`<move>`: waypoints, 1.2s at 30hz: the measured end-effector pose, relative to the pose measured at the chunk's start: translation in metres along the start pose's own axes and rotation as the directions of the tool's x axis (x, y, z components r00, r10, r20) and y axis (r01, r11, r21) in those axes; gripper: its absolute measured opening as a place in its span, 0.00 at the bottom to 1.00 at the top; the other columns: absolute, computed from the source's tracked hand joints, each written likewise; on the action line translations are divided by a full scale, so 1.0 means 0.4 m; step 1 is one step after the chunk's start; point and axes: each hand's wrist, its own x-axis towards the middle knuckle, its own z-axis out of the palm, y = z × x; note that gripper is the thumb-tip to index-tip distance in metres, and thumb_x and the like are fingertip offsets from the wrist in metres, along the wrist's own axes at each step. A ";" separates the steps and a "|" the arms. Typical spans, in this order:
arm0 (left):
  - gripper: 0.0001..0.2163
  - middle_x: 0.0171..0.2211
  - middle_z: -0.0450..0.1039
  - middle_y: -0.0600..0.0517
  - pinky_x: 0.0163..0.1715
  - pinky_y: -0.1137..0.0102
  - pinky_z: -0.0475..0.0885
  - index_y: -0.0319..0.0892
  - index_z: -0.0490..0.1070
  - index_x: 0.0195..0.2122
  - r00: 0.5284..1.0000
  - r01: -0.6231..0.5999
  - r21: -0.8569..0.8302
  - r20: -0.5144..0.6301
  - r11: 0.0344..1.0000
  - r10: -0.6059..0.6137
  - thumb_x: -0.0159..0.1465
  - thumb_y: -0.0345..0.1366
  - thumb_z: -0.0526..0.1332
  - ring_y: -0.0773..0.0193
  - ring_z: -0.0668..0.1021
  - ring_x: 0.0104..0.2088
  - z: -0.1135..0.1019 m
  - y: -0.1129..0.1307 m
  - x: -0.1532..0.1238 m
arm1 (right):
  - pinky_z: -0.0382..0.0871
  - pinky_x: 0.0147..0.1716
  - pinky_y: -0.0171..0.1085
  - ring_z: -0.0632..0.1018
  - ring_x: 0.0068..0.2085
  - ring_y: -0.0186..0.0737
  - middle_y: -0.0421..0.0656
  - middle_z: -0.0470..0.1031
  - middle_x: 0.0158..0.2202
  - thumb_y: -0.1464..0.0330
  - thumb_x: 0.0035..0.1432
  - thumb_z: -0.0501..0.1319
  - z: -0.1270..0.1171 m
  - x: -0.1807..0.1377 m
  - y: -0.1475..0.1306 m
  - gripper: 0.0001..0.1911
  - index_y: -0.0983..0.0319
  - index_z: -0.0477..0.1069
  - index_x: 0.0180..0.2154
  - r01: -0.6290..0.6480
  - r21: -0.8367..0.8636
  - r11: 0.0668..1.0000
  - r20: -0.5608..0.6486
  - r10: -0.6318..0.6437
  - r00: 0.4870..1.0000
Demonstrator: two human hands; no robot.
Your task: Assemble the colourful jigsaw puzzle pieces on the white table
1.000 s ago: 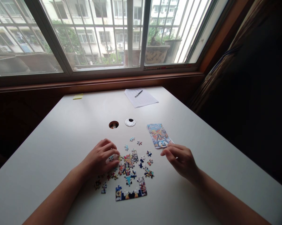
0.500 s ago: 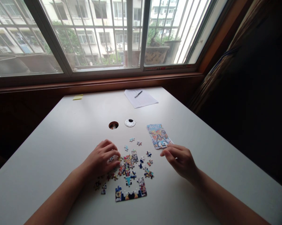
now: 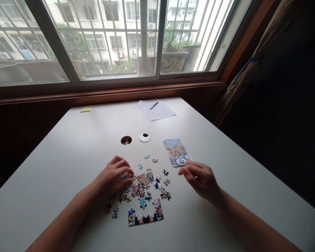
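My left hand (image 3: 115,176) rests over the left side of the loose puzzle pieces (image 3: 124,197), its fingers curved and a gap between thumb and forefinger. Some pieces lie partly hidden beneath it. Right of its fingertips is a joined puzzle section (image 3: 144,180). Closer to me lies another joined section (image 3: 146,219), a bottom edge with raised corners. My right hand (image 3: 200,178) hovers at the lower corner of the picture card (image 3: 177,152), fingers curled in and thumb against them; nothing shows in it. Whether it touches the card I cannot tell.
Behind the pieces, the white table (image 3: 94,133) has a round cable hole (image 3: 126,140) with its round cover (image 3: 144,137) beside it. Paper sheets (image 3: 159,112) with a pen (image 3: 154,105) lie near the window, and yellow sticky notes (image 3: 86,109) at the far left edge.
Both hands keep almost the same pose and place. The whole view has shifted very slightly; the pieces and card lie as before.
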 end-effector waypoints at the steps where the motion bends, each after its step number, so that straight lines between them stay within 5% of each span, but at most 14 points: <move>1: 0.07 0.41 0.75 0.48 0.47 0.62 0.69 0.47 0.77 0.44 1.000 0.002 -0.003 0.003 1.000 -0.002 0.67 0.40 0.65 0.56 0.69 0.47 0.001 -0.001 0.000 | 0.66 0.26 0.33 0.74 0.24 0.33 0.41 0.75 0.25 0.74 0.66 0.56 0.000 0.000 0.000 0.13 0.62 0.74 0.29 0.002 0.001 1.000 -0.001 -0.002 1.000; 36: 0.13 0.45 0.75 0.47 0.49 0.60 0.70 0.47 0.75 0.49 1.000 0.010 0.051 -0.011 0.999 -0.009 0.65 0.42 0.66 0.55 0.70 0.48 -0.003 -0.008 -0.006 | 0.67 0.26 0.34 0.75 0.25 0.35 0.42 0.76 0.25 0.72 0.66 0.56 0.001 -0.007 0.009 0.14 0.62 0.75 0.29 -0.016 0.004 1.000 0.015 0.016 1.000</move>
